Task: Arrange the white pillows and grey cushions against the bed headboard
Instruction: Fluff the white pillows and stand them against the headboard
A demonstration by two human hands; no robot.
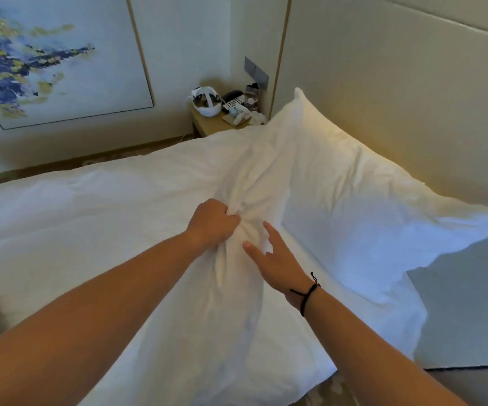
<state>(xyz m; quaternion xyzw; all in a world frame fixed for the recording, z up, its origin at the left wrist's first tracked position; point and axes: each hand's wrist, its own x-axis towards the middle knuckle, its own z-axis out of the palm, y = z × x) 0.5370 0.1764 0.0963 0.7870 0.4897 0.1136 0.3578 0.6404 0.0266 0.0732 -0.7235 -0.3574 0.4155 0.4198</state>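
The left hand is closed in a fist, gripping a bunched fold of a white pillow that stands on the bed in front of the person, its fabric puckered into creases at the grip. The right hand is open, fingers spread and loosely curved, resting against the same pillow just beside the bunched spot without holding anything; a black cord bracelet circles its wrist. A second white pillow lies to the right, leaning along the padded headboard, touching the one being gripped. A grey cushion sits at the lower right, its edge overlapping the second pillow. At the far side of the bed a small bench carries a white headset, a dark phone with keypad and some small items too blurred to tell apart. A framed blue and yellow painting hangs on the wall at left
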